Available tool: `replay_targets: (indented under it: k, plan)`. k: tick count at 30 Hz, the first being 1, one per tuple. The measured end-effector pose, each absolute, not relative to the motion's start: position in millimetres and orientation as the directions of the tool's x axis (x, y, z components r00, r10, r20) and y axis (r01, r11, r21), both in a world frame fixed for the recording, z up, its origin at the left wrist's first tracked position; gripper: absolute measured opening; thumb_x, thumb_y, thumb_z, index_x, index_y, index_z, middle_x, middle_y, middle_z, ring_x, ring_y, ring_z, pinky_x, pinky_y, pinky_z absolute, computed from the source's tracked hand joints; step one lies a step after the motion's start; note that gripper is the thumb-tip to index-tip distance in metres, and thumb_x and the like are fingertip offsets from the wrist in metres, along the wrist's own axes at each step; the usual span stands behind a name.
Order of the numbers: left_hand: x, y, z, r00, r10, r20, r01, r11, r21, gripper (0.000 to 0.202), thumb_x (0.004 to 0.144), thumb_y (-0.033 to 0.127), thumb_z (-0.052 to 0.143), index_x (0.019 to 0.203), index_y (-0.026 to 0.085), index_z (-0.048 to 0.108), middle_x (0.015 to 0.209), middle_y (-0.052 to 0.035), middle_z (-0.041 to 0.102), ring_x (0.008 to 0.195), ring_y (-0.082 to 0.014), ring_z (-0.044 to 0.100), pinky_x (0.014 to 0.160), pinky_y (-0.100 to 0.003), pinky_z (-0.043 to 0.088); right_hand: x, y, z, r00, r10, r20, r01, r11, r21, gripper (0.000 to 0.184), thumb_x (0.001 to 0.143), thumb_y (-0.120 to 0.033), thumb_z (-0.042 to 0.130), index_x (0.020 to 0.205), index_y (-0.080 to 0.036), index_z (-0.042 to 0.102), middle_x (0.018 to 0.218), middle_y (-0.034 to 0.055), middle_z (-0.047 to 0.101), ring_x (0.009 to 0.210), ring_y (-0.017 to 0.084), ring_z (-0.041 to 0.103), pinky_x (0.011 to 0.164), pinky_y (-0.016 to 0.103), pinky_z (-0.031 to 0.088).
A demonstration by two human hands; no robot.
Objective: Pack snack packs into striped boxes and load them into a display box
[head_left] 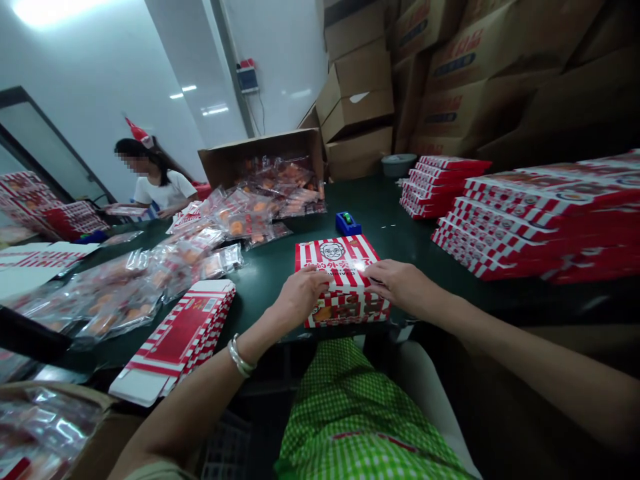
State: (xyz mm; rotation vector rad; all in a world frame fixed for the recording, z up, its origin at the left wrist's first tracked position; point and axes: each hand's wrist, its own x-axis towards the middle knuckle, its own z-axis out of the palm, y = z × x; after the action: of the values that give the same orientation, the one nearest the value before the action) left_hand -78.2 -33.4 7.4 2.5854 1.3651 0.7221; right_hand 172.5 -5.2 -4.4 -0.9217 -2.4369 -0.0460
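A red-and-white striped cardboard food box (345, 280) with a printed face on its lid rests at the front edge of the dark green table. My left hand (303, 293), with a silver bangle on the wrist, grips the near left part of the box, fingers curled on its lid. At the near right part, my right hand (397, 283) grips the lid edge, fingers bent and close together. The lid lies flat over the box; its inside is hidden. Just behind the box stands a blue tape dispenser (349, 224).
Flattened striped boxes (187, 327) lie stacked at left, beside a spread of clear snack packets (130, 293). More packets spill from a carton (215, 163) behind. Stacked filled-out boxes (500, 227) stand at right. Brown cartons (460, 87) rise behind; a co-worker (163, 187) sits far left.
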Motion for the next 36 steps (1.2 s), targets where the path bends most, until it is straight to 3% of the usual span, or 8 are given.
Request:
replay_targets:
  k: [8,15,19,21,26,33,36]
  plan:
    - [-74.9,-36.9,3.9,0.37,0.863,0.345,0.813,-0.481,0.33,0.029,0.089,0.014,0.047,0.1,0.022,0.073,0.101,-0.0057,0.074,0.112,-0.027,0.062,0.096,-0.041,0.049,177.7,-3.6,8.2,-0.579,0.691,0.432,0.666,0.707,-0.238,0.014,0.087,-0.029,0.058,0.086,-0.018,0.066,0.094,0.0104,0.07,0.088,0.024,0.064,0.078,0.036,0.05]
    - [-78.1,-30.7,10.4,0.311,0.881,0.357,0.79,-0.449,0.418,0.029,0.085,0.019,0.049,0.095,0.02,0.076,0.091,-0.0054,0.076,0.073,-0.0191,0.068,0.068,-0.03,0.053,204.2,-4.6,13.3,-0.548,0.744,0.383,0.639,0.667,-0.382,0.018,0.079,-0.028,0.066,0.095,-0.02,0.068,0.094,0.0041,0.07,0.078,0.016,0.065,0.07,0.027,0.051]
    - [-81.3,-27.0,16.0,0.268,0.915,0.301,0.786,-0.388,0.481,0.026,0.082,0.021,0.053,0.094,0.022,0.077,0.08,-0.0027,0.077,0.065,-0.0178,0.067,0.058,-0.027,0.052,208.7,-4.8,11.8,-0.524,0.747,0.409,0.632,0.663,-0.401,0.016,0.08,-0.022,0.063,0.095,-0.018,0.067,0.078,0.0008,0.067,0.063,0.012,0.06,0.06,0.023,0.049]
    - [-81.4,-28.1,12.8,0.272,0.906,0.324,0.789,-0.403,0.464,0.026,0.082,0.019,0.054,0.095,0.023,0.076,0.086,-0.0026,0.077,0.07,-0.0194,0.069,0.064,-0.03,0.054,206.9,-5.1,9.8,-0.517,0.739,0.432,0.63,0.67,-0.392,0.012,0.08,-0.019,0.061,0.091,-0.018,0.066,0.072,-0.0008,0.064,0.06,0.012,0.058,0.057,0.022,0.047]
    - [-80.0,-34.4,-10.2,0.33,0.819,0.469,0.796,-0.509,0.329,0.029,0.083,0.012,0.054,0.098,0.026,0.074,0.102,-0.0041,0.075,0.108,-0.0278,0.065,0.09,-0.044,0.053,203.0,-11.2,-1.5,-0.505,0.7,0.506,0.644,0.695,-0.319,0.006,0.08,-0.015,0.059,0.084,-0.017,0.063,0.075,0.0017,0.065,0.064,0.013,0.058,0.058,0.024,0.045]
    - [-82.8,-39.3,-37.7,0.357,0.707,0.61,0.802,-0.567,0.188,0.025,0.091,0.019,0.05,0.105,0.023,0.07,0.113,-0.008,0.072,0.114,-0.0293,0.061,0.095,-0.053,0.048,204.2,-21.8,-25.3,-0.482,0.635,0.604,0.668,0.712,-0.216,0.014,0.09,-0.019,0.049,0.085,-0.017,0.062,0.078,0.0061,0.063,0.067,0.016,0.06,0.061,0.027,0.046]
    - [-84.2,-39.7,-43.7,0.357,0.65,0.671,0.778,-0.604,0.171,0.025,0.094,0.021,0.047,0.105,0.022,0.07,0.112,-0.0088,0.072,0.112,-0.0272,0.063,0.094,-0.05,0.049,207.4,-25.5,-30.9,-0.495,0.599,0.629,0.646,0.738,-0.193,0.014,0.092,-0.02,0.047,0.09,-0.018,0.061,0.079,0.0049,0.063,0.068,0.014,0.061,0.063,0.025,0.049]
